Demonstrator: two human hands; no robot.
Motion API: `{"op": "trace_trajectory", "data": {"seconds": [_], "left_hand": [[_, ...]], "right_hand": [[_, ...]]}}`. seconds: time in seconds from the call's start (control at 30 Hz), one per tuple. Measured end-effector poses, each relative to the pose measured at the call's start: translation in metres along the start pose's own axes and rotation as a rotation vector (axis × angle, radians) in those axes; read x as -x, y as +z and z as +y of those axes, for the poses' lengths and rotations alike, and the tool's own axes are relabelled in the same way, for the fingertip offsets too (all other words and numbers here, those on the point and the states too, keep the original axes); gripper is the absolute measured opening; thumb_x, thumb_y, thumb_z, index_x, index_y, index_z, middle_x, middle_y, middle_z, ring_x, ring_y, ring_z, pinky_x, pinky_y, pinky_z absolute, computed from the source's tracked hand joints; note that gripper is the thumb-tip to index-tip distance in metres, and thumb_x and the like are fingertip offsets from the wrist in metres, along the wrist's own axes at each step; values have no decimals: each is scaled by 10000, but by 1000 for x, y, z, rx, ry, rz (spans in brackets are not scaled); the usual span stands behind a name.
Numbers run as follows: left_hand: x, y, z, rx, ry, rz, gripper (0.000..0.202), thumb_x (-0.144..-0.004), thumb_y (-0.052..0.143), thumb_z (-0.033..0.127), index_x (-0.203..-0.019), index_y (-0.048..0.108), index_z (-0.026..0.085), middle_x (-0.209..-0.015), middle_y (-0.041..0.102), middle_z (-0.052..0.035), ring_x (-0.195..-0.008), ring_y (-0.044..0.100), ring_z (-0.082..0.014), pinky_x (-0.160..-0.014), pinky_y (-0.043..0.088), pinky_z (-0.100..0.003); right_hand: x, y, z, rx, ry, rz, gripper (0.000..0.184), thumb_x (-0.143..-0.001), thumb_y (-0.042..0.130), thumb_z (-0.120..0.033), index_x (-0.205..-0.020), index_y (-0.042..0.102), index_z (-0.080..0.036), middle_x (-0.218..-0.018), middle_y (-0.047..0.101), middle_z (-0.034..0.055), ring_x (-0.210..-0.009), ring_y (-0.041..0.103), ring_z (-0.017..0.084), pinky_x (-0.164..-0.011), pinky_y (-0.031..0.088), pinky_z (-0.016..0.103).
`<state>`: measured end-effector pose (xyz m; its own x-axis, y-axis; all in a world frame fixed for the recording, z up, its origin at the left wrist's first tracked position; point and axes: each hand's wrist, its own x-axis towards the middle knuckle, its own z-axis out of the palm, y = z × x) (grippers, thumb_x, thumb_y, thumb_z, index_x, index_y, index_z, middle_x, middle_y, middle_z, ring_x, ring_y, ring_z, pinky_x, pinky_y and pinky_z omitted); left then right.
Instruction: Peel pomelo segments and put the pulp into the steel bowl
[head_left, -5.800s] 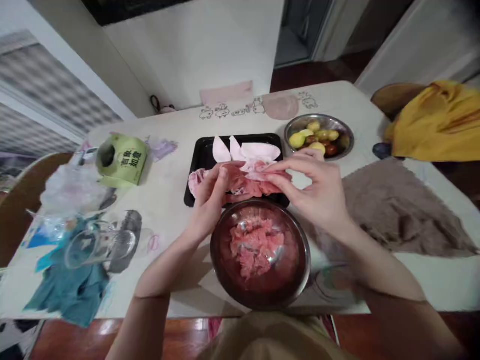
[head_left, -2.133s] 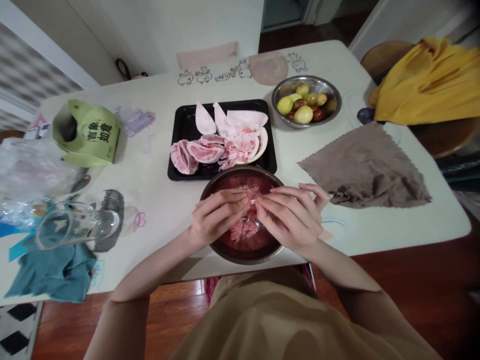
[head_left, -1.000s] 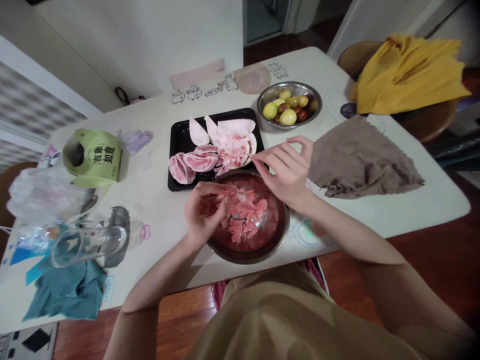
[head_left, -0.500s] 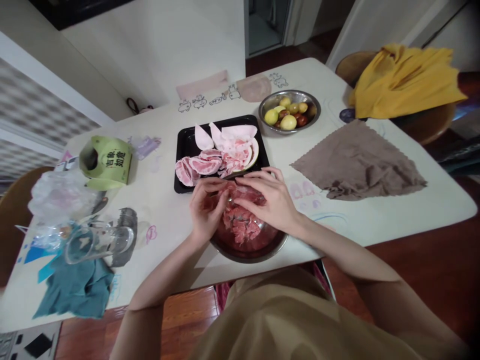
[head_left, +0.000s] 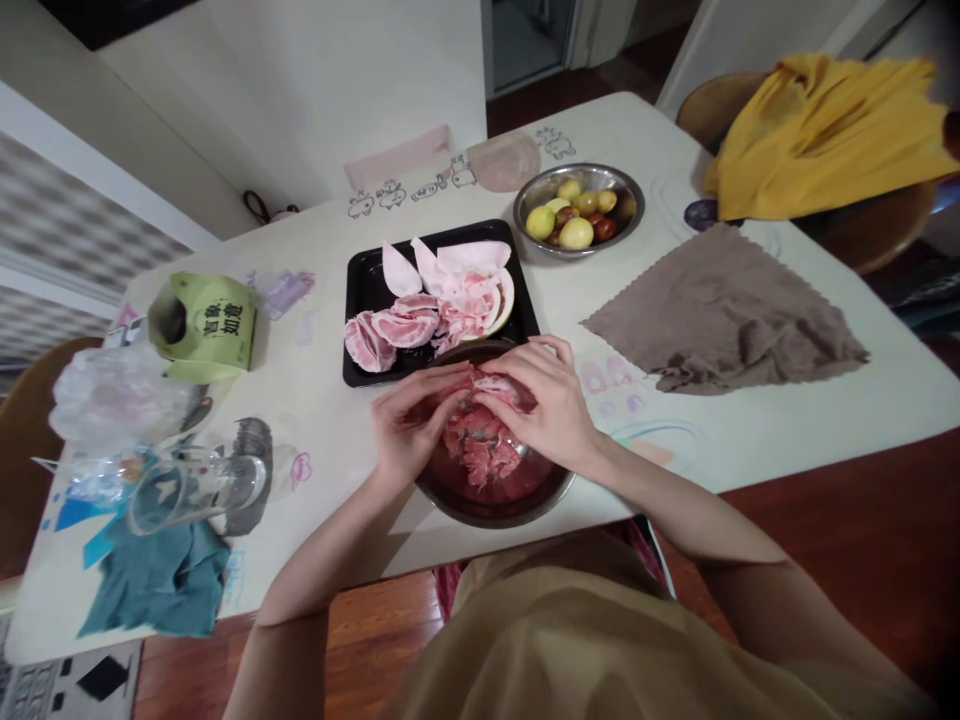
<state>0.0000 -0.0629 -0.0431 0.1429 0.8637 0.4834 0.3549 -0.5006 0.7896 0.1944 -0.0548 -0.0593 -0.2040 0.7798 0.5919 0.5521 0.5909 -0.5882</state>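
One piece (head_left: 491,385) of pink fruit flesh is held between both hands, above the far part of the bowl (head_left: 510,500). It lies right at the fingertips, not out ahead of them, and its long axis seems to run crosswise over the bowl, though the fingers hide its ends. The left hand (head_left: 409,428), at the bowl's left side, has thumb and fingers drawn together, pinching the piece. The right hand (head_left: 553,402) arches over the bowl's right side, thumb and forefinger a little apart with the piece between them. Neither hand is clearly nearer; both appear to touch it. Loose pulp (head_left: 480,452) lies below, in the bowl's bottom.

The bowl stands by the person's edge of a white table (head_left: 322,420). Just beyond it is a black tray (head_left: 364,285) with segments (head_left: 405,322) and rind (head_left: 400,268). Beyond the bowl to the right stands a fruit bowl (head_left: 628,205); right of the bowl lies a brown cloth (head_left: 720,310). Well left of the bowl are a glass (head_left: 180,490), a teal cloth (head_left: 161,585) and, farther back, a green box (head_left: 210,325).
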Motion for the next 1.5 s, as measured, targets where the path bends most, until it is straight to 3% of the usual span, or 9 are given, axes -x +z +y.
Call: {"op": "trace_trajectory", "data": {"seconds": [0.23, 0.67, 0.83, 0.93, 1.07, 1.37, 1.43, 1.5], "left_hand": [[-1, -6, 4, -152, 63, -40, 180, -868, 777, 160, -1034, 796, 228, -1041, 814, -43, -961, 783, -184, -899, 656, -335], [6, -4, -2, -380, 231, -56, 176, -912, 704, 108, -1058, 753, 193, -1075, 784, -61, -964, 763, -159, -893, 643, -291], [2, -9, -1, -339, 100, -66, 105, -917, 704, 157, -990, 766, 201, -1026, 777, -57, -920, 754, -161, -820, 646, -283], [-1, -10, 2, -184, -84, -145, 109, -897, 745, 231, -997, 760, 189, -994, 779, -65, -891, 754, -170, -776, 647, -271], [-6, -12, 0, 45, -273, -152, 178, -895, 750, 277, -1037, 734, 173, -1017, 778, -79, -877, 762, -168, -737, 640, -236], [4, -5, -14, 42, -259, -268, 204, -911, 730, 253, -1102, 716, 185, -1089, 768, -104, -962, 769, -205, -893, 654, -328], [6, -2, -15, 54, -224, -297, 316, -887, 758, 231, -1193, 689, 195, -1174, 752, -117, -1067, 757, -229, -985, 634, -374], [8, 1, -14, 92, -181, -323, 555, -848, 804, 222, -1363, 597, 224, -1319, 697, -137, -1205, 709, -256, -1052, 605, -409]], "right_hand": [[5, 0, -3, 144, -41, 36, 61, -944, 660, -269, -980, 669, -220, -925, 733, 13, -885, 654, 189, -1062, 383, 426], [8, 0, -6, 212, -56, -38, 30, -902, 611, -206, -901, 640, -211, -841, 679, 14, -851, 612, 200, -1059, 384, 431], [11, -1, -7, 193, -18, -39, 30, -925, 627, -237, -901, 636, -222, -866, 702, 9, -864, 631, 199, -1062, 371, 429], [11, -1, -6, 153, 8, 18, 48, -947, 648, -278, -962, 652, -232, -919, 738, 4, -881, 656, 195, -1063, 360, 428], [10, -1, -4, 158, 27, 50, 80, -957, 658, -285, -1021, 671, -240, -962, 760, 4, -922, 671, 201, -1075, 344, 440], [12, 0, -2, 144, 15, 58, 137, -949, 686, -280, -1085, 701, -272, -1025, 795, -12, -976, 691, 205, -1100, 343, 459], [12, 0, -2, 131, 10, 57, 145, -947, 701, -306, -1090, 708, -287, -1043, 803, -14, -978, 696, 208, -1099, 347, 468], [11, 0, -4, 118, 7, 58, 155, -937, 720, -323, -1091, 718, -300, -1055, 808, -18, -972, 699, 209, -1093, 354, 475]]}}
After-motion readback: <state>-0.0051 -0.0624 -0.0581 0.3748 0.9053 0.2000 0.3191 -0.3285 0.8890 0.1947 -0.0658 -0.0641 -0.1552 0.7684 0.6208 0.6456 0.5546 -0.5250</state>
